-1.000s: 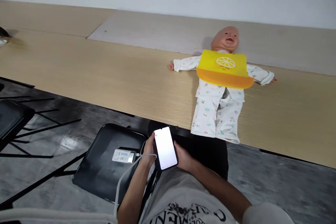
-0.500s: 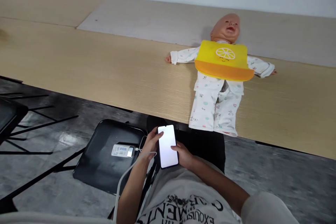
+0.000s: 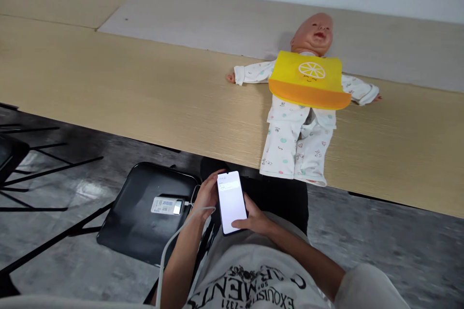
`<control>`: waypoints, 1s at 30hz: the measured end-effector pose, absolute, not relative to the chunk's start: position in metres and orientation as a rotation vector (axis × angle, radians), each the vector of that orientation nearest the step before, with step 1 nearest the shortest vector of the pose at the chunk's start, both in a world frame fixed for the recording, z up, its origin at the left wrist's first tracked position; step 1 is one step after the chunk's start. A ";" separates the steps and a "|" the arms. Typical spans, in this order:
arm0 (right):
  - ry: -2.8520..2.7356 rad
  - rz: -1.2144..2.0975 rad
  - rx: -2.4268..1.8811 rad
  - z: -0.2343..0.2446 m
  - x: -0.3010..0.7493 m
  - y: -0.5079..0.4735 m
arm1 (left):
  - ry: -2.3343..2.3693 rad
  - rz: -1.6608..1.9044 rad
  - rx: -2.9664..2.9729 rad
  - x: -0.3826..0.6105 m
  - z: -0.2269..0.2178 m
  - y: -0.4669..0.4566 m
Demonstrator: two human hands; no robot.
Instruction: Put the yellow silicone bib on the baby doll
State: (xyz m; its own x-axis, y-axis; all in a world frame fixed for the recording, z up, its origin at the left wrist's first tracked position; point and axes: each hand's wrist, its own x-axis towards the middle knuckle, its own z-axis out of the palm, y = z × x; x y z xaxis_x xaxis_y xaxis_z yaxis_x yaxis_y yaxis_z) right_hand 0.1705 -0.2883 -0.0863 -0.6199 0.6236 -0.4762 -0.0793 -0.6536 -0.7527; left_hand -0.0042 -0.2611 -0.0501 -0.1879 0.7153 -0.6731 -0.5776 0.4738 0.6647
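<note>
While left hand (image 3: 206, 196) grips phone (image 3: 232, 201), table edge (image 3: 203, 148) near.

T-shirt (image 3: 253, 270): pale grey-white, short-sleeved, soft folds. Black print (image 3: 250, 292) across chest: ornate capitals in rows with small flourish, upside down in head view, lower rows cut by frame edge; "MENTS" and "EXQUISIT" legible. Right sleeve (image 3: 366, 289): loose, ends above elbow. Same pale cloth shows as strip (image 3: 72, 301) along bottom left edge. Forearms bare below sleeves. Left hand (image 3: 206, 194) and right hand (image 3: 255, 221) bare. Trousers (image 3: 286, 198): black, in shadow, detail unclear.
</note>
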 end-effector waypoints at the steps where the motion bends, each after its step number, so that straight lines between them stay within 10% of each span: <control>1: -1.006 2.300 -1.042 -0.087 0.171 -0.289 | 1.318 1.167 0.142 -0.004 -0.050 -0.261; 30: -0.967 2.319 -1.055 -0.092 0.169 -0.290 | 1.318 1.190 0.188 -0.005 -0.051 -0.261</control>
